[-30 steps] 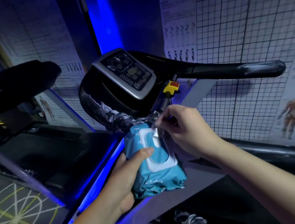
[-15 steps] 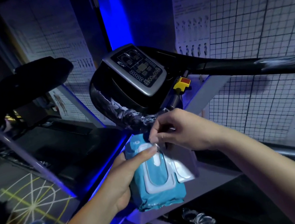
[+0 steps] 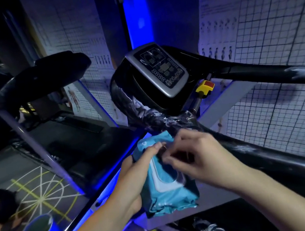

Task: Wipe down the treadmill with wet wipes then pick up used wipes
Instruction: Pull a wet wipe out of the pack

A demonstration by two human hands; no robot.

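Several grid charts [image 3: 268, 38] cover the walls of a dim, blue-lit room behind a black treadmill [image 3: 252, 73]. Its console [image 3: 160, 71] and smeared handrail [image 3: 158, 120] stand above a patterned floor [image 3: 39, 194]. The left hand [image 3: 136, 181] grips the blue wipes pack [image 3: 167, 194] from the side, just below the handrail. The right hand [image 3: 202, 159] curls over the pack's opening, and blur hides whether it pinches anything. Half a second ago it held the flap higher, at the pack's top edge.
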